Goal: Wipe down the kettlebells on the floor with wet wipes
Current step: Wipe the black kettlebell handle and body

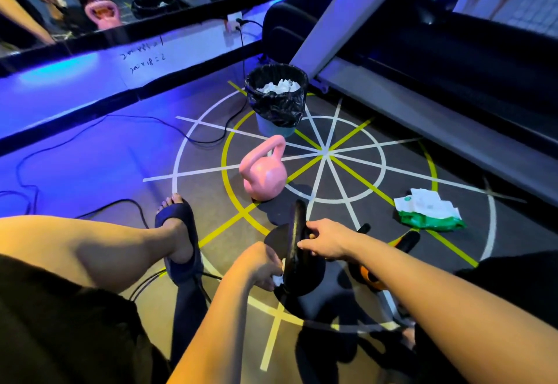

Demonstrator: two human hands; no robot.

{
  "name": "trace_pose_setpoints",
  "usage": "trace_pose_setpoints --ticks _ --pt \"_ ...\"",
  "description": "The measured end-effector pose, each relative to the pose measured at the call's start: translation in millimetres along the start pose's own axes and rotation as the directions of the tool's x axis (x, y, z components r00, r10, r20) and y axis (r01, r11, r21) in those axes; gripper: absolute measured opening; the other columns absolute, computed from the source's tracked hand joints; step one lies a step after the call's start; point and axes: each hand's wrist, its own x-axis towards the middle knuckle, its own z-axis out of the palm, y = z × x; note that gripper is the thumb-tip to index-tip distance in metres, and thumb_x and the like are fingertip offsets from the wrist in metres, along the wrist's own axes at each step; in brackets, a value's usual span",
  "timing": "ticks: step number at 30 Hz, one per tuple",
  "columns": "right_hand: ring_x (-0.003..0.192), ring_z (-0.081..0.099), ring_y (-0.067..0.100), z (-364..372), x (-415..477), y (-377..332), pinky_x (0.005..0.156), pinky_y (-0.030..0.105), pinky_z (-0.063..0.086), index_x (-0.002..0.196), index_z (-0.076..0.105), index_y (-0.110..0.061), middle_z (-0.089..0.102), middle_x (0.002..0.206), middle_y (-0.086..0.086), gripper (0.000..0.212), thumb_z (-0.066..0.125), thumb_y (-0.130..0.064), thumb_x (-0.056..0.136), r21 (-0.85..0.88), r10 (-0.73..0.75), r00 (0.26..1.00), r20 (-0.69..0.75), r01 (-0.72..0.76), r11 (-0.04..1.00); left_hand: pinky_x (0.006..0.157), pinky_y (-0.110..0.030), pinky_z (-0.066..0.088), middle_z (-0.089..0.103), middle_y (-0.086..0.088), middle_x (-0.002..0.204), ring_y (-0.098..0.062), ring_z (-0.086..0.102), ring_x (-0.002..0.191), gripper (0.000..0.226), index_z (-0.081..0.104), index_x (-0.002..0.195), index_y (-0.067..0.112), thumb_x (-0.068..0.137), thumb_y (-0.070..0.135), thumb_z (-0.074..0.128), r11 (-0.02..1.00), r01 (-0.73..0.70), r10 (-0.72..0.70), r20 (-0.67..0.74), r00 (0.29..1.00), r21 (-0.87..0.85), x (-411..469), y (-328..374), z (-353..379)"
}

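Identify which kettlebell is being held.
The black kettlebell: right hand holds its handle, left hand presses a wipe to it; pink kettlebell and orange kettlebell stand untouched.

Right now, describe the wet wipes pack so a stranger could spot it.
Start at the treadmill on the right. Just below it, on the painted floor circle, lies the wipes pack: flat, green and white, the only soft packet, right of the pink kettlebell.

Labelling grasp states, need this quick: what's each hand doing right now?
Left hand: pinches a crumpled white wet wipe against the black round kettlebell.
Right hand: grips that kettlebell's black loop handle.
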Motion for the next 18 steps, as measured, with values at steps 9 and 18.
trace_pose_setpoints --ticks 9,18 --pt "0.060 0.035 0.001 3.4 2.8 3.3 0.055 0.014 0.030 0.149 0.043 -0.015 0.052 0.084 -0.008 0.067 0.064 -0.043 0.091 0.017 0.007 1.000 -0.021 -0.007 1.000 0.044 -0.036 0.055 0.059 -0.025 0.074 -0.027 0.063 0.047 0.017 0.052 0.100 0.011 0.088 0.000 0.054 0.978 -0.103 0.101 -0.018 0.995 -0.179 -1.2 -10.3 15.4" --pt "0.069 0.048 0.009 -0.4 -3.9 -2.7 0.056 0.016 0.035 0.145 0.048 -0.017 0.055 0.081 -0.009 0.063 0.065 -0.042 0.090 0.046 0.018 1.000 0.001 -0.018 0.999 0.065 -0.048 0.062 0.072 -0.025 0.073 -0.043 0.074 0.072 0.020 0.064 0.082 -0.007 0.074 0.005 0.049 0.990 0.049 -0.041 0.063 0.997 -0.133 14.3 -32.4 11.3"
